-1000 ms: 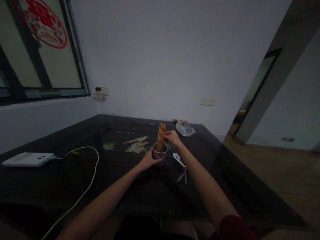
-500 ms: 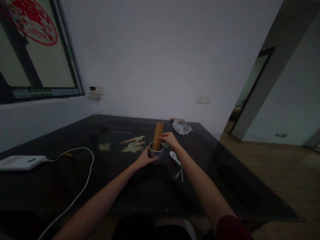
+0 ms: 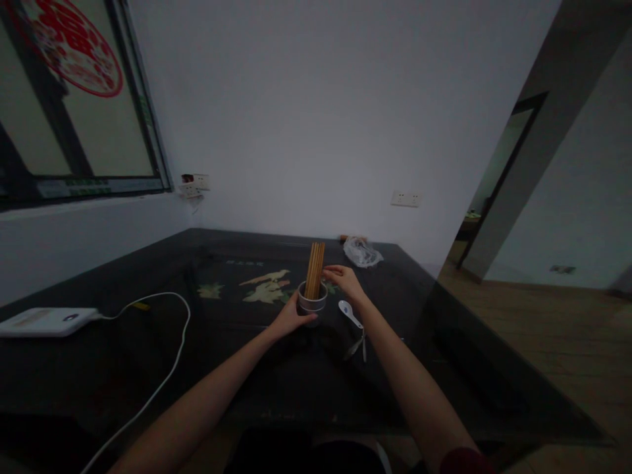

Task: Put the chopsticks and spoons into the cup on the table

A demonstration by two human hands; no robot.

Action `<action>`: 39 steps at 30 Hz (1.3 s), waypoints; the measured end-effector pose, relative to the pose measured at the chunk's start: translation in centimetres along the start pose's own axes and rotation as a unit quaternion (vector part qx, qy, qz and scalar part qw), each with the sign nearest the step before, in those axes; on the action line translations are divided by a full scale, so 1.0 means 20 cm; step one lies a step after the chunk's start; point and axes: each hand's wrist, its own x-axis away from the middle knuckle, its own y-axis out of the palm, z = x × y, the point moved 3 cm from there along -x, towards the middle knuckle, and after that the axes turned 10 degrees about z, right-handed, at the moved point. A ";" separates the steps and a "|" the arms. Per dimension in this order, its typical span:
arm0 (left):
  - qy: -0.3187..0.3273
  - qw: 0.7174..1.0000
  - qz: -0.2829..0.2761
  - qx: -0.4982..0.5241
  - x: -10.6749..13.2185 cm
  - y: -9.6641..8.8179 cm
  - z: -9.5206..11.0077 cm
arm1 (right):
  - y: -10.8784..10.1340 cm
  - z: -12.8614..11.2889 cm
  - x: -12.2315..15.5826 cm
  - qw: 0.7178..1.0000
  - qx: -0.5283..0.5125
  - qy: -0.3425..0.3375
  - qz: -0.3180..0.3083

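A small metal cup (image 3: 313, 307) stands on the dark table (image 3: 247, 375) with a bundle of wooden chopsticks (image 3: 315, 270) upright in it. My left hand (image 3: 292, 319) is wrapped round the cup's left side. Just right of the chopsticks, my right hand (image 3: 345, 280) hovers with its fingers spread and holds nothing; its fingertips point at the sticks. A white spoon (image 3: 350, 314) lies on the table right of the cup, with some metal cutlery (image 3: 359, 343) below it.
A white device (image 3: 44, 321) with a white cable (image 3: 168, 355) lies at the left. A crumpled plastic bag (image 3: 362, 251) sits at the table's far edge by the wall. The table's right edge drops to a wooden floor (image 3: 553, 342); a doorway opens at right.
My right hand has let go of the chopsticks and drawn a little to the right, fingers now apart. The left hand stays on the cup.
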 end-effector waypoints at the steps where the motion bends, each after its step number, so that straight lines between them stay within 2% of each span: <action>1: -0.001 1.000 0.001 0.000 0.00 0.00 0.01 | -0.03 0.00 0.01 1.000 -0.008 -0.008 0.015; 5: -0.014 1.000 0.011 -0.014 0.01 0.00 0.03 | -0.17 -0.02 0.09 0.996 -0.042 -0.053 0.066; 9: -0.024 1.000 0.004 -0.007 0.02 0.00 0.03 | -0.32 0.00 0.23 0.993 -0.045 -0.077 0.083; 12: -0.023 1.000 -0.002 -0.010 0.02 0.00 0.01 | -0.44 0.06 0.32 0.992 -0.036 -0.066 0.099; 15: -0.018 1.000 -0.004 -0.024 0.02 0.00 0.00 | -0.53 0.14 0.37 0.988 -0.014 -0.048 0.144; 18: -0.024 0.999 -0.004 -0.029 0.02 -0.01 0.00 | -0.56 0.19 0.36 0.986 0.010 -0.042 0.163; 23: -0.017 1.000 -0.010 -0.019 0.00 -0.01 0.01 | -0.55 0.26 0.33 0.988 0.065 -0.035 0.139; 27: -0.011 1.000 0.000 -0.019 -0.02 -0.07 0.04 | -0.56 0.28 0.32 0.986 0.093 -0.031 0.136; 30: 0.032 0.998 0.032 -0.039 -0.05 -0.14 0.09 | -0.57 0.28 0.33 0.984 0.105 -0.037 0.137; 33: 0.099 0.989 0.100 -0.052 -0.07 -0.21 0.17 | -0.57 0.28 0.33 0.983 0.118 -0.037 0.139; 36: 0.184 0.964 0.168 -0.095 -0.04 -0.24 0.28 | -0.57 0.28 0.33 0.980 0.139 -0.043 0.136; 39: 0.263 0.930 0.197 -0.166 0.02 -0.22 0.39 | -0.58 0.28 0.33 0.976 0.163 -0.051 0.135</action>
